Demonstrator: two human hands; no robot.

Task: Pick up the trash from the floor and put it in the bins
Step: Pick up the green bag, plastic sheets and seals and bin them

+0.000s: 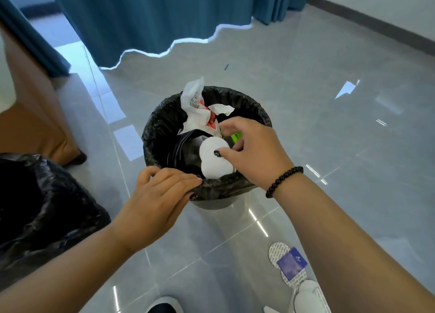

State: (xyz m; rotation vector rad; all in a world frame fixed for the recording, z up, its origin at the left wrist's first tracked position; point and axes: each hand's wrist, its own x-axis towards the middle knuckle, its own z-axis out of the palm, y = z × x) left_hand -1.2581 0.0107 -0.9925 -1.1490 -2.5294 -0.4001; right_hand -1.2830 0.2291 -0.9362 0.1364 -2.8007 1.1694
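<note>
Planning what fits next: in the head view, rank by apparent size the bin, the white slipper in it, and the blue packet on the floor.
1. Bin
2. White slipper
3. Blue packet; it lies nearer the camera yet looks smallest.

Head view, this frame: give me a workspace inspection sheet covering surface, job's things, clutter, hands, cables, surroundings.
Surface: glossy grey tiled floor with window glare.
Job's things: round bin with a black liner, holding white plastic bag, crumpled paper and a white slipper; second black bin bag at left.
Clutter: more white slippers and a blue packet on the floor at lower right.
Hands: left hand grips the liner at the near rim; right hand pinches the white slipper over the bin.
Cables: nothing seen.
Surroundings: blue curtains, brown furniture at left, white wall with dark skirting.
</note>
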